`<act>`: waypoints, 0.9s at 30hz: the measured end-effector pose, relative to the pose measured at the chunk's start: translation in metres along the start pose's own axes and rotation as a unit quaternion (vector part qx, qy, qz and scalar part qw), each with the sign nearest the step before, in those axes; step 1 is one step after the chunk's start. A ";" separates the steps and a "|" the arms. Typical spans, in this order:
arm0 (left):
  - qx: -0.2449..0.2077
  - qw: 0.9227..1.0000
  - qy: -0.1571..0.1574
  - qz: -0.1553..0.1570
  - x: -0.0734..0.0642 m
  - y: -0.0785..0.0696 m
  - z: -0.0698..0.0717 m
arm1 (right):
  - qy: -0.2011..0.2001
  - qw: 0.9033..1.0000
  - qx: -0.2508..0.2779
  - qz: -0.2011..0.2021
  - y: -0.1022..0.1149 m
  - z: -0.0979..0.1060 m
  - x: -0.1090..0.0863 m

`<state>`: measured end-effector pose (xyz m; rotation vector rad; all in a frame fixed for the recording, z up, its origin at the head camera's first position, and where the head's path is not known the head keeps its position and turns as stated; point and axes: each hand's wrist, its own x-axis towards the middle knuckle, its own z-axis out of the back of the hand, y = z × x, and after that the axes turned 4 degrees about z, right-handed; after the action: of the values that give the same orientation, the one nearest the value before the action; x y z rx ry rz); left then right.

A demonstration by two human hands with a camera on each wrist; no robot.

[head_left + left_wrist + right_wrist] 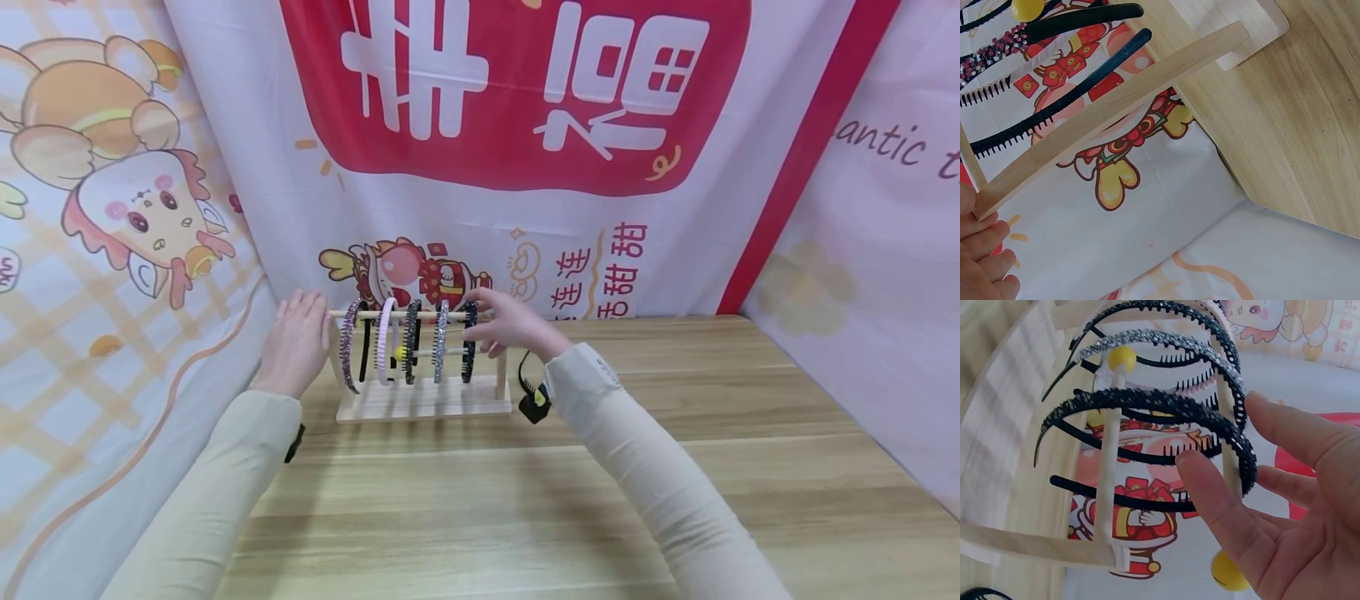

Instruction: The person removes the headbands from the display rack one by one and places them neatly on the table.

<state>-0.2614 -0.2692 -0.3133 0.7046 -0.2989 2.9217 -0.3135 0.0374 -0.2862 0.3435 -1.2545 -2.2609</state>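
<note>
A small wooden rack point(423, 406) carries several toothed headbands on its top bar. Among them are a purple glittery headband point(347, 346), a pale pink headband point(384, 342), a silver headband point(440, 342) and, at the right end, a black sparkly headband point(1141, 400). My right hand point(510, 321) is at that black headband, thumb and fingers spread on either side of its upper curve. My left hand point(292, 342) rests at the upper left end of the rack. In the left wrist view its fingertips lie right at the end of the wooden side post point(1116, 103).
On the wooden table point(637, 483), a black toothed band with a black and yellow piece point(535, 402) lies right of the rack, partly behind my right sleeve. A printed cloth point(517, 192) hangs close behind the rack. Another cloth wall point(202, 367) stands on the left.
</note>
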 end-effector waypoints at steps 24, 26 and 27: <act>0.002 1.000 -0.006 -0.003 0.002 0.001 -0.003 | -0.032 0.999 -0.017 -0.004 -0.004 -0.008 0.008; 0.001 1.000 -0.004 -0.002 0.002 0.001 -0.002 | -0.034 0.999 -0.023 -0.002 -0.002 -0.006 0.005; 0.001 1.000 -0.003 -0.002 0.002 0.001 -0.002 | -0.036 0.999 -0.027 -0.002 0.000 -0.005 0.004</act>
<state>-0.2640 -0.2698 -0.3146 0.7144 -0.2953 2.9168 -0.3144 0.0317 -0.2889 0.2463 -1.2271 -2.3236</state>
